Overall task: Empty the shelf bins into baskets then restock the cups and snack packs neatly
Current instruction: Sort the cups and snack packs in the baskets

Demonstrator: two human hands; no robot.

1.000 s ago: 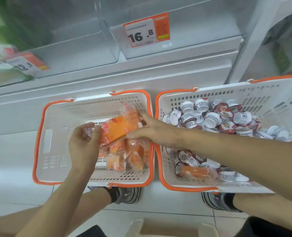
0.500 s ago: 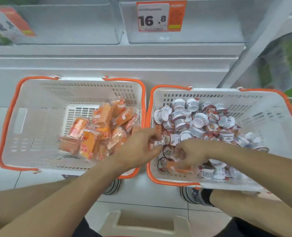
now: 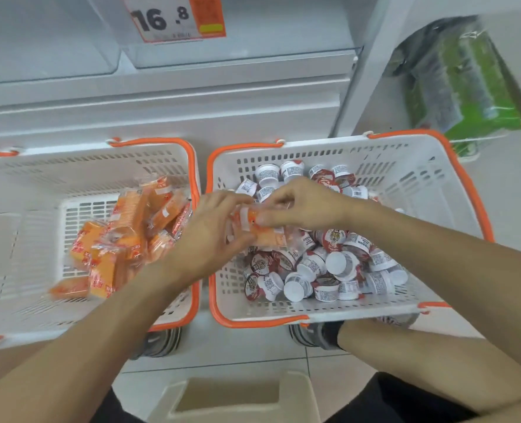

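Note:
Two white baskets with orange rims stand on the floor below the shelf. The left basket (image 3: 24, 184) holds several orange snack packs (image 3: 125, 236). The right basket (image 3: 405, 178) holds several small white cups with red lids (image 3: 338, 264). Above the cups, one orange snack pack (image 3: 268, 233) is held between both hands. My left hand (image 3: 213, 233) grips its left end, and my right hand (image 3: 302, 203) pinches it from above.
Clear shelf bins (image 3: 253, 53) with an orange price tag (image 3: 177, 16) reading 16.8 sit above the baskets. Green wrapped goods (image 3: 460, 83) stand at the right. A white stool (image 3: 235, 398) is between my knees, and my shoes (image 3: 314, 334) sit under the baskets.
Both hands left the left basket's packs and reached into the right basket. They now lift one orange snack pack out from among the cups.

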